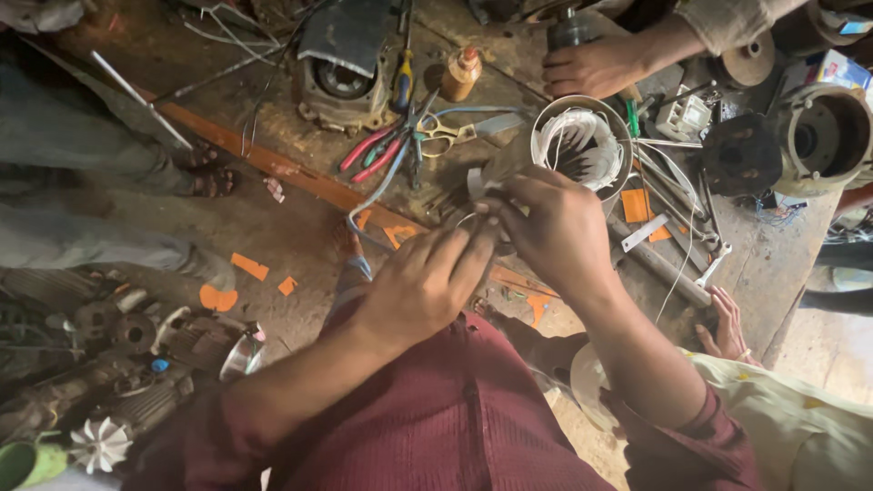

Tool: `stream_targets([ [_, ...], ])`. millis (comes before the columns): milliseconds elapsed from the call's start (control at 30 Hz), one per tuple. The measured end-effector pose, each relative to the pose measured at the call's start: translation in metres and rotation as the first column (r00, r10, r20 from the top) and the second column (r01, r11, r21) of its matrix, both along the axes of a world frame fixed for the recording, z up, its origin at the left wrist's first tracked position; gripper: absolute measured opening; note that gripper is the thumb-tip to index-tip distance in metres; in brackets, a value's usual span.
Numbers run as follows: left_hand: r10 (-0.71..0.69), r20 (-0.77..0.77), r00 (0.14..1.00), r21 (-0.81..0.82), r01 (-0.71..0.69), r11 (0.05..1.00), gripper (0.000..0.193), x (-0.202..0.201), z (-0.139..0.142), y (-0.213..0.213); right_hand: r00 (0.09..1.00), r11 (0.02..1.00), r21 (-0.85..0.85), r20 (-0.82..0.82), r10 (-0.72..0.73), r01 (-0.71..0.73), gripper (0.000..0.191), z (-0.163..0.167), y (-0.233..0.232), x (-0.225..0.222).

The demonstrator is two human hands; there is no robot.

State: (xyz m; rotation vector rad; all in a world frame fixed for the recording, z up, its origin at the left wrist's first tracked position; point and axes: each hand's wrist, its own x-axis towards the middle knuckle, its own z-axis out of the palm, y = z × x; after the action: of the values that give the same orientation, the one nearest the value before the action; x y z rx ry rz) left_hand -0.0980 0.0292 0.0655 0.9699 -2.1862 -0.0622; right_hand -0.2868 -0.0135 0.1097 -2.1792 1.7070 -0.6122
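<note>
The left hand [423, 282] and right hand [555, 227] are pressed close, both pinching a thin white wire [473, 218] just in front of the round metal motor ring [582, 145]. It looks best to hold the wire tight and work slowly, near the ring

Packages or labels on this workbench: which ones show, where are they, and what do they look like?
Small box: far right edge, beside a round motor housing; rectangular, white and blue with a red patch.
Glue bottle: top centre of the bench; small, brown, red cap.
No signs or screens show.
</note>
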Motion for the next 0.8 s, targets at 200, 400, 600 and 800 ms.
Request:
stream_targets([
  [200,0.128,-0.281,0.951,0.831,0.174,0.528,0.021,0.004,0.014,-0.015,0.962,0.969,-0.179,0.182,0.205,-0.173,0.023,0.004,0.029,-0.008],
  [400,0.024,-0.53,0.847,0.727,0.44,0.526,0.017,0.015,0.011,-0.024,0.84,0.598,-0.591,-0.355,0.41,-0.541,0.028,-0.019,0.028,-0.023],
  [600,-0.066,-0.338,0.939,0.536,0.249,0.807,0.035,0.009,-0.001,-0.003,0.942,0.853,-0.408,-0.061,0.33,-0.326,0.023,-0.01,0.021,-0.017],
  [800,-0.009,-0.06,0.998,0.26,0.024,0.965,0.03,0.003,-0.011,0.002,0.992,0.995,-0.022,0.069,0.101,-0.1,0.016,-0.001,-0.007,-0.001],
])
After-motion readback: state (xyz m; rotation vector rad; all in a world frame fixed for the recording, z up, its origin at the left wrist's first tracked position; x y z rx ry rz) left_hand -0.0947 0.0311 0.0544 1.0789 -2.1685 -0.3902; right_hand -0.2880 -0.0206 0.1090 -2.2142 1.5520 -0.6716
